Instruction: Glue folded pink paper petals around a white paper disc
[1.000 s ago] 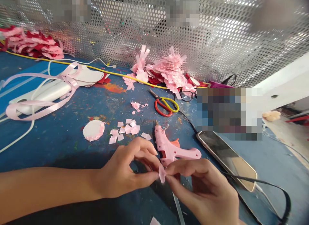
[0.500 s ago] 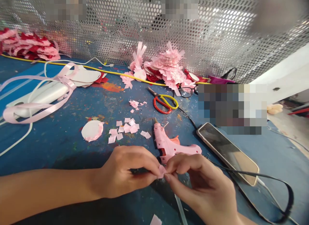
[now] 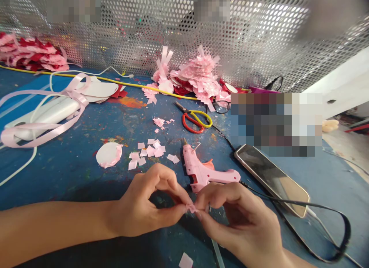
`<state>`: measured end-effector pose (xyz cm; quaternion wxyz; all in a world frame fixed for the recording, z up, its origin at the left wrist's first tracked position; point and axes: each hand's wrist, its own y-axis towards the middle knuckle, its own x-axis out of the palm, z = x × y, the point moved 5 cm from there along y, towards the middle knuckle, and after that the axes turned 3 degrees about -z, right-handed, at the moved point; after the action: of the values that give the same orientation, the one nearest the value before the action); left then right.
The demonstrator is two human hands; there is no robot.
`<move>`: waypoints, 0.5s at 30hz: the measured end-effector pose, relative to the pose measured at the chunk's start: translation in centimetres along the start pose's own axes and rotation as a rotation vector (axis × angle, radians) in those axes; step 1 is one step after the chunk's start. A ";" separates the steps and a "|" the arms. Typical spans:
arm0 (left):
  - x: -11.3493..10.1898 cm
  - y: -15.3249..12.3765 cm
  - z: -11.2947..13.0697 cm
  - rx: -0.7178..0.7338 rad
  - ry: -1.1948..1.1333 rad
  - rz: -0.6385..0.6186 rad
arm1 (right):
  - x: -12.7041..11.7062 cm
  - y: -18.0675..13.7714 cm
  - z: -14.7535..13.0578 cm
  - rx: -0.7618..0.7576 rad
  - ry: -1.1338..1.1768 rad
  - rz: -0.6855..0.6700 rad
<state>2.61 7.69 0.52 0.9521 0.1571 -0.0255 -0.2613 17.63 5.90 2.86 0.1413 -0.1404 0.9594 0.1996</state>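
Note:
Between my fingertips is a small crumpled piece of pink ribbon [image 3: 190, 209]. My left hand [image 3: 155, 201] pinches its left side with thumb and forefinger, while my right hand [image 3: 233, 214] grips the right side the same way. Just beyond the fingers a pink glue gun [image 3: 201, 172] lies on its side, nozzle pointing away. Several cut pink ribbon squares [image 3: 150, 151] are scattered to the left of it. A white disc [image 3: 108, 154] with pink ribbon along its lower right edge lies farther left. One loose pink square [image 3: 186, 260] is at the near edge of view.
Scissors [image 3: 193, 118] with red and yellow handles lie behind the glue gun. A phone [image 3: 271, 179] and a black cord [image 3: 325, 209] are at right. Ribbon loops [image 3: 54, 137] lie at left. Pink ribbon pieces [image 3: 198, 76] are heaped against a perforated metal panel [image 3: 129, 33].
The pink ribbon piece has gone from flatter to more crumpled between my fingers. My left fingers have bent and lifted slightly. The view has shifted a little.

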 end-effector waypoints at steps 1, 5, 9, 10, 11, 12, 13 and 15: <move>0.0 0.0 0.0 -0.001 0.008 0.004 | 0.0 0.0 0.0 -0.003 -0.006 -0.002; -0.1 0.0 0.1 -0.010 0.088 0.011 | 0.0 0.2 -0.3 -0.015 -0.056 -0.005; 0.0 0.0 0.3 0.024 0.187 0.001 | 0.1 0.3 -0.8 -0.033 -0.143 -0.006; 0.0 0.0 0.4 0.038 0.209 -0.003 | 0.1 0.3 -0.9 -0.043 -0.168 -0.004; 0.1 0.0 0.5 0.052 0.232 -0.007 | 0.2 0.3 -1.0 -0.055 -0.197 -0.003; 0.2 0.0 0.6 0.066 0.257 -0.009 | 0.2 0.2 -1.0 -0.071 -0.230 0.002; 0.2 0.0 0.6 0.075 0.284 -0.008 | 0.3 0.1 -1.1 -0.086 -0.265 0.005; 0.3 -0.2 0.7 0.087 0.347 -0.004 | 0.4 -0.1 -1.3 -0.109 -0.332 0.010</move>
<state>2.73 7.19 1.11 0.9340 0.2410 0.1282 -0.2306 16.99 5.20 3.79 0.2891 -0.1080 0.9114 0.2724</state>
